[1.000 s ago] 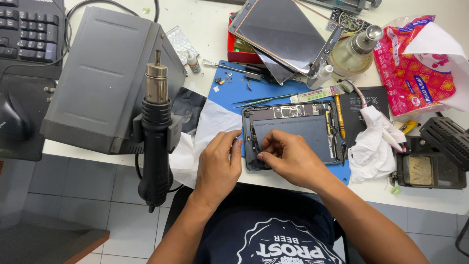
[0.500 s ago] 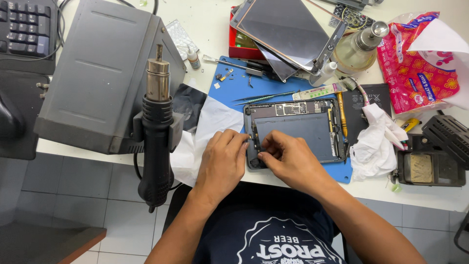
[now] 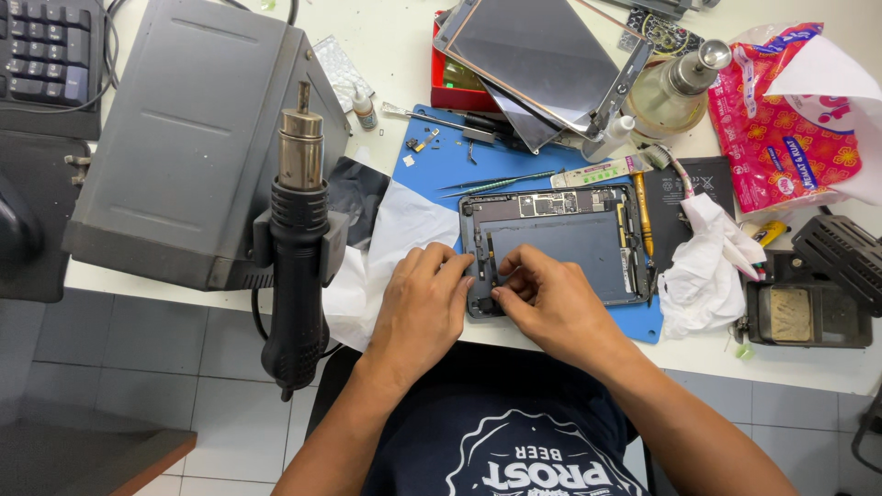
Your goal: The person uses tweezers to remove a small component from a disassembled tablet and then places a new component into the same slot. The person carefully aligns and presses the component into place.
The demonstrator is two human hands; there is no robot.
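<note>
An opened tablet body [image 3: 570, 241] lies on a blue mat [image 3: 441, 165], with its circuit board and dark battery exposed. My left hand [image 3: 424, 308] rests on the tablet's lower left corner, fingertips at its left edge. My right hand [image 3: 549, 303] presses thumb and fingers onto the lower left part of the tablet's inside, just beside the left hand. The fingertips of both hands nearly meet. Whether a small part sits between them is hidden.
A black hot-air gun [image 3: 296, 248] hangs on a grey station box [image 3: 193, 138] at the left. Tweezers [image 3: 501, 184], a detached screen [image 3: 542, 60], a glass bottle [image 3: 675, 87], a crumpled white tissue [image 3: 703, 266], a pink packet [image 3: 781, 119], a black tray [image 3: 795, 317] surround the mat.
Both hands stay at the tablet's lower left corner; the fingers have shifted slightly. The camera view has moved a little.
</note>
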